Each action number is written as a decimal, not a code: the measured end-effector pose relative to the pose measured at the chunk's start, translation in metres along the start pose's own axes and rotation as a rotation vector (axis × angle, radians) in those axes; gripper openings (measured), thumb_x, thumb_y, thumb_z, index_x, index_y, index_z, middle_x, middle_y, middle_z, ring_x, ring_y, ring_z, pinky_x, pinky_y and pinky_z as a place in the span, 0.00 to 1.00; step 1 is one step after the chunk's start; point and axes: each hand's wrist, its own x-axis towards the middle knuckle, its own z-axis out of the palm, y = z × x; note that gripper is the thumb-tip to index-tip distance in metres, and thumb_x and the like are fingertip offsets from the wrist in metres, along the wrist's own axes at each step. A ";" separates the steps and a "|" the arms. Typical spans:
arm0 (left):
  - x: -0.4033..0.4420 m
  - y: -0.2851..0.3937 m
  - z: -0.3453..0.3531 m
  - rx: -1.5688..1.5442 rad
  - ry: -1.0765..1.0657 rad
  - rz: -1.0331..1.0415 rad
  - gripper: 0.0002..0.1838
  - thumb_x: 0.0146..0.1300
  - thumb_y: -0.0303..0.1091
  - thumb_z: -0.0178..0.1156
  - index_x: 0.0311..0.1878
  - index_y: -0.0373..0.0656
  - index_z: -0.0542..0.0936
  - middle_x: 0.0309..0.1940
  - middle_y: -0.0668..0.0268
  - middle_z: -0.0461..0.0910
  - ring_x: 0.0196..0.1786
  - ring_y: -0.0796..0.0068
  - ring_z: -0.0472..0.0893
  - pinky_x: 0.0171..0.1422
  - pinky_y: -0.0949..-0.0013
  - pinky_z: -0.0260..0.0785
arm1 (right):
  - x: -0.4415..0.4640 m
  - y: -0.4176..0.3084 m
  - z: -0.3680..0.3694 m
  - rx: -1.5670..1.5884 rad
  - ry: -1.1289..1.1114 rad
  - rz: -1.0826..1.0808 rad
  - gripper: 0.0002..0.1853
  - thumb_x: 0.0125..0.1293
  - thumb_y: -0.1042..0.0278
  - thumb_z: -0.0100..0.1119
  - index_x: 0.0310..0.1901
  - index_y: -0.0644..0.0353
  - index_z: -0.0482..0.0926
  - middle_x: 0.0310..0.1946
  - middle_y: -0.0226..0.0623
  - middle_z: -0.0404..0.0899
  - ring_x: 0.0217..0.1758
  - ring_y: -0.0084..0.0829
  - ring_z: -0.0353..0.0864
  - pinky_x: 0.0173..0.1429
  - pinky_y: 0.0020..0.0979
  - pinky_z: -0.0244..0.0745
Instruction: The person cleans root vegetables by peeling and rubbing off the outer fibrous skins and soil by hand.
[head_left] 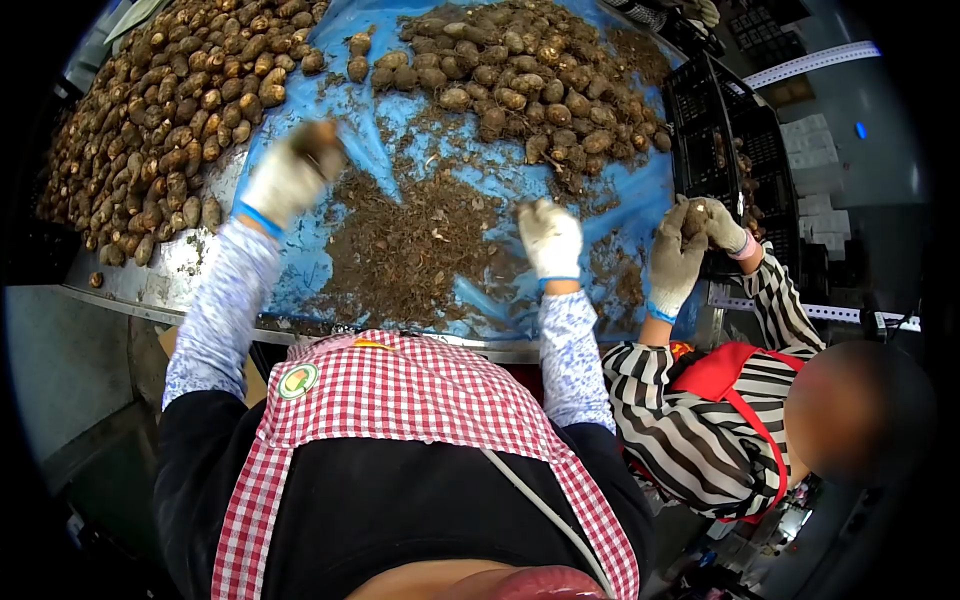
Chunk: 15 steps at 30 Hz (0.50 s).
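My left hand (280, 185), in a pale work glove with a blue cuff, is raised over the left side of the blue sheet. It is closed around a brown taro (322, 138), and both are smeared by motion. Over the sheet to the right, my right hand (552, 240) is curled, gloved the same way. Its fingertips are dark, and what they hold, if anything, I cannot make out. Between my hands lies a heap of dry root scraps and soil (415, 245). Behind it rises a pile of hairy, soil-covered taros (520, 85).
Cleaner-looking taros (170, 120) are heaped on the metal tabletop at left. The blue sheet (300, 265) covers the table's middle. Black crates (705, 130) stand at right. Beside me, a co-worker in a striped top (690, 440) holds a taro in two gloved hands (680, 255).
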 end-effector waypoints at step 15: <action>0.007 0.037 0.021 0.458 -0.433 0.316 0.26 0.69 0.41 0.58 0.64 0.34 0.71 0.48 0.48 0.82 0.45 0.60 0.83 0.54 0.66 0.79 | 0.113 -0.018 0.034 -0.210 -0.202 0.474 0.40 0.63 0.46 0.61 0.69 0.64 0.60 0.65 0.59 0.68 0.51 0.49 0.83 0.50 0.47 0.81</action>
